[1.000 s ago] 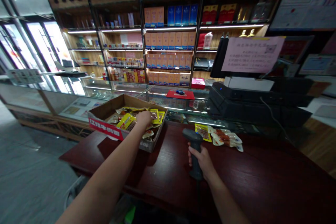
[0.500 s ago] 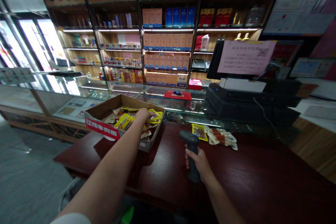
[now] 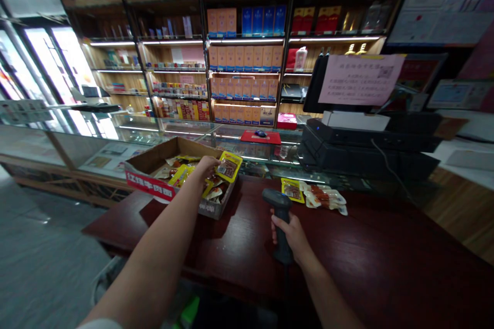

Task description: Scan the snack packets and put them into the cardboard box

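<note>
My left hand (image 3: pixel 207 165) is closed on the edge of a yellow snack packet (image 3: pixel 228 166), holding it above the right side of an open cardboard box (image 3: pixel 154 155). Inside the box lie several more yellow and clear snack packets (image 3: pixel 181 175). My right hand (image 3: pixel 290 231) grips a dark barcode scanner (image 3: pixel 282 216) by its handle, its head turned toward the box. Just beyond the scanner, another yellow packet (image 3: pixel 292 190) lies on the table beside several clear vacuum-sealed packets (image 3: pixel 326 198) with reddish-brown food.
The dark red wooden table (image 3: pixel 239 247) stands against a glass display counter (image 3: pixel 185 128). On the counter are a mouse (image 3: pixel 261 133) on a red mat (image 3: pixel 247 137) and a monitor (image 3: pixel 314 85) with a pink paper sheet. Shelves of boxed goods (image 3: pixel 245 59) line the wall.
My left hand has lifted the yellow packet up from among the others, so its face now shows over the box's right edge. My right hand and the scanner have barely moved.
</note>
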### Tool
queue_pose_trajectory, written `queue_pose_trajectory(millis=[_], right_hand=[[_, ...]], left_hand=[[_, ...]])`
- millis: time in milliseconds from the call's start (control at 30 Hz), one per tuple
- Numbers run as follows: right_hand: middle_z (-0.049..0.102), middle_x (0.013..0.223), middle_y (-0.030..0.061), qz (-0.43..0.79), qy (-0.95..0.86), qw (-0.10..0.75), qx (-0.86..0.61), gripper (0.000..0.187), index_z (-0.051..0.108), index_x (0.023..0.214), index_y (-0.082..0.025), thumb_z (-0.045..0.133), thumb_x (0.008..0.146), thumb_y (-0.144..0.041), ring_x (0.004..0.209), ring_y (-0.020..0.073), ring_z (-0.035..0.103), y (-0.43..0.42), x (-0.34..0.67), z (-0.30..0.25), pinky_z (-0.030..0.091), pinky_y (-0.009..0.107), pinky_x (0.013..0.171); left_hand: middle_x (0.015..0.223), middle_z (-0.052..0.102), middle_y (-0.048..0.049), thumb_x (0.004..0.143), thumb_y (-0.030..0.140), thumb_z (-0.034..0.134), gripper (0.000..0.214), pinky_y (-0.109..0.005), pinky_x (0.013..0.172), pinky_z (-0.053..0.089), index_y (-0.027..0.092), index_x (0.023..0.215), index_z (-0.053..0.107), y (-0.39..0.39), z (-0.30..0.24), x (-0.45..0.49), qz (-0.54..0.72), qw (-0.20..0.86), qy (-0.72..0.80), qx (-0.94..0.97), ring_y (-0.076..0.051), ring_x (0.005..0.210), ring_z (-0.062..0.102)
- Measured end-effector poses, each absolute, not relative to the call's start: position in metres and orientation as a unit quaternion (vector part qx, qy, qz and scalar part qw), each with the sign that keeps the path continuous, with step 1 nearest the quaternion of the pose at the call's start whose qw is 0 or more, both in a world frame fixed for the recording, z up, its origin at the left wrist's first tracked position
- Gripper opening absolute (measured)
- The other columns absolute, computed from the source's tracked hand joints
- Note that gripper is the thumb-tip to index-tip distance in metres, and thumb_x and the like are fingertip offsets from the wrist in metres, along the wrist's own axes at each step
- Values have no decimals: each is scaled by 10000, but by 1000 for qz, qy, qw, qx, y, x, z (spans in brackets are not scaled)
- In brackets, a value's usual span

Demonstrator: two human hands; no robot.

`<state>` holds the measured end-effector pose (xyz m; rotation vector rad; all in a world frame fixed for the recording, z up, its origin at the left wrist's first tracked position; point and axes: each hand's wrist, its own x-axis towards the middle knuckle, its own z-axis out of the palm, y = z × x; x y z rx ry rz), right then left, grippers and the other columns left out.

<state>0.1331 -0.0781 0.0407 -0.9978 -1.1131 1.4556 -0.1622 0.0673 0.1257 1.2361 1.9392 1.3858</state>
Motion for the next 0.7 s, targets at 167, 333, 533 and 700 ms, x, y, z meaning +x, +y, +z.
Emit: queue_pose_trajectory(millis=[167,333,533,700], right_hand=[[560,522,-50,610,-469,496,-402,500,547,953,-137,731,600,-440,368,104,503,-86,129,47,435,225,345],[560,526,-51,602,-496,492,-387,470,549,960,-139,710,631,-435,372,104,501,-96,124,62,432,226,352],[544,508,-60,559,-514,485,-434,438,546,938,-147,701,637,-425,371,110,501,-102,129,68,436,235,357],[550,519,-58,575,-511,463,-441,437,530,944,-156,694,641,-425,383,116,513,-103,136,56,438,235,360]], left_hand=[[533,542,23,718,218,562,87,-255,517,474,151,682,520,52,115,-125,579,291,644,408,-127,508,568],[590,519,50,703,276,580,161,-223,541,462,173,722,457,31,77,-66,729,350,489,326,-95,531,541],[616,539,30,695,409,610,278,-231,542,450,185,739,451,14,31,-24,751,363,454,314,-105,534,542],[605,535,35,677,458,613,328,-244,550,454,190,736,434,13,9,-24,740,386,464,298,-111,537,549]])
